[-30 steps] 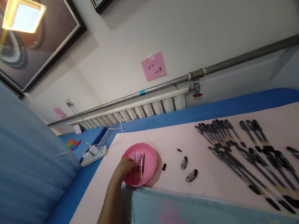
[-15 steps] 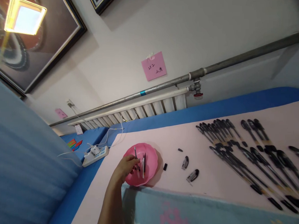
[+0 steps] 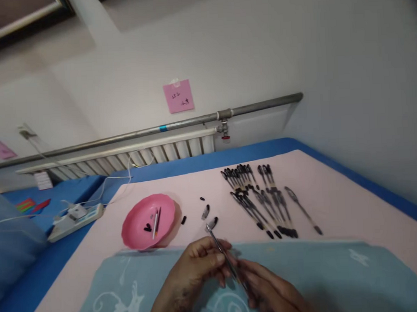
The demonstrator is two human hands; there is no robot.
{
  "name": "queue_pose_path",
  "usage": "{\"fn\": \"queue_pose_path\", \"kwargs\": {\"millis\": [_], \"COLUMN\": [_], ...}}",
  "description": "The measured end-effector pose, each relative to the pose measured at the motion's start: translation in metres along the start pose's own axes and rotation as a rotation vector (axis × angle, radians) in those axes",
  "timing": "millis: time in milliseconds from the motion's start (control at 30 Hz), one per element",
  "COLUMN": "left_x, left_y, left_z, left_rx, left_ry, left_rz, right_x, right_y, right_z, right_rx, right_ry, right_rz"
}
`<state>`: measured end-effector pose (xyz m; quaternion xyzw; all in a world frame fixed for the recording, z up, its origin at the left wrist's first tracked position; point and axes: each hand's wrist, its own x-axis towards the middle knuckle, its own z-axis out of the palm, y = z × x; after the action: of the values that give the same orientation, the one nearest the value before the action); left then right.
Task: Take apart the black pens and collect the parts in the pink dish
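Observation:
Over the blue-green cloth, an uncapped pen [image 3: 220,248] slants between my two hands, its pointed silvery tip facing up and left. My left hand [image 3: 200,263] pinches the barrel between thumb and fingers. Around the lower end close the fingers of my right hand [image 3: 271,285], slightly blurred. Just beyond the tip lie two black-and-clear pen caps [image 3: 206,212]. To the left, a pink plastic bowl [image 3: 128,230] contains a few slim pen parts [image 3: 156,224] and small black pieces [image 3: 147,227]. Two more small black pieces [image 3: 184,219] rest on the table between bowl and caps.
Several capped black pens [image 3: 253,209] lie in rows on the pink table cover, with one pen [image 3: 304,211] apart at the right. A white power strip [image 3: 75,221] with cables sits at the left. Behind the table run a radiator [image 3: 173,151] and a metal pipe [image 3: 130,136].
My left hand has come out of the pink bowl and moved right with a pen. My right hand has entered the view and holds the pen too. The camera has turned right.

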<state>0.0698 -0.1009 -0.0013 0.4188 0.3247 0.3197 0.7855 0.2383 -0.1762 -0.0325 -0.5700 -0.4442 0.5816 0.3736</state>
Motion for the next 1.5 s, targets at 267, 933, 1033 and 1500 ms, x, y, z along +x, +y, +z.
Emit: {"fn": "queue_pose_path", "kwargs": {"millis": [267,933,1033,1500], "left_x": [-0.002,0.010,0.012,0.007], "left_y": [-0.002,-0.012,-0.015,-0.014], "left_z": [0.018,0.012,0.011,0.012], "left_rx": [-0.086,-0.114,-0.121,-0.205], "left_ry": [0.077,0.266,0.326,0.266], "left_rz": [0.106,0.095,0.102,0.130], "right_x": [-0.010,-0.014,-0.014,-0.015], "right_y": [-0.004,-0.002,-0.003,-0.001], "right_z": [0.001,0.012,0.011,0.013], "right_rx": [0.563,0.613,0.625,0.623], "right_ry": [-0.237,-0.140,-0.121,-0.119], "right_rz": [0.212,0.227,0.229,0.226]}}
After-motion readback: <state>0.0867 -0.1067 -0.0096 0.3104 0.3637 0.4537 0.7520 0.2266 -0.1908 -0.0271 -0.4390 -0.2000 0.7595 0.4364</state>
